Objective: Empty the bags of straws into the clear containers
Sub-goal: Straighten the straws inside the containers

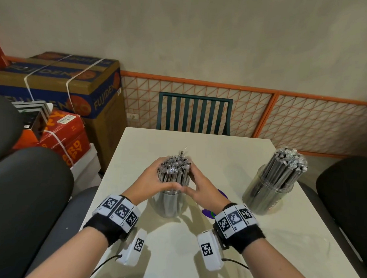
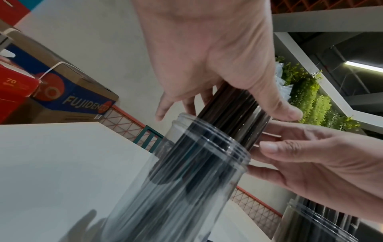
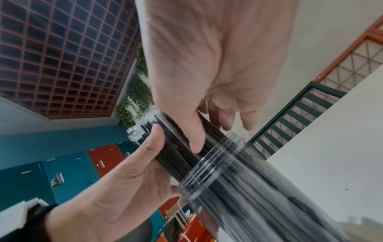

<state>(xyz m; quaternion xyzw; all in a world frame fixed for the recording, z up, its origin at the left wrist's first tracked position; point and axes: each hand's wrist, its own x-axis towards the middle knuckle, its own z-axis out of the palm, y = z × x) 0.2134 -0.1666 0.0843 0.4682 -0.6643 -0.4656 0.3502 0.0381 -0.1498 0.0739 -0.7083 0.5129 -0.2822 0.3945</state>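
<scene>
A bundle of black wrapped straws (image 1: 174,170) stands in a clear container (image 1: 169,203) at the middle of the white table (image 1: 219,153). My left hand (image 1: 153,179) and right hand (image 1: 201,186) wrap around the bundle from either side, just above the container's rim. In the left wrist view my left hand (image 2: 207,57) grips the straws (image 2: 234,104) above the container (image 2: 186,172), and the right hand (image 2: 321,160) meets them at the rim. The right wrist view has my right hand (image 3: 207,65) and left hand (image 3: 116,180) on the straws (image 3: 178,139).
A second clear container (image 1: 268,193), packed with straws (image 1: 286,164), stands on the table's right side. A purple item (image 1: 208,213) lies under my right wrist. A green slatted chair (image 1: 194,114) faces the far edge, cardboard boxes (image 1: 65,81) stack at the left, and black chairs (image 1: 24,195) flank the table.
</scene>
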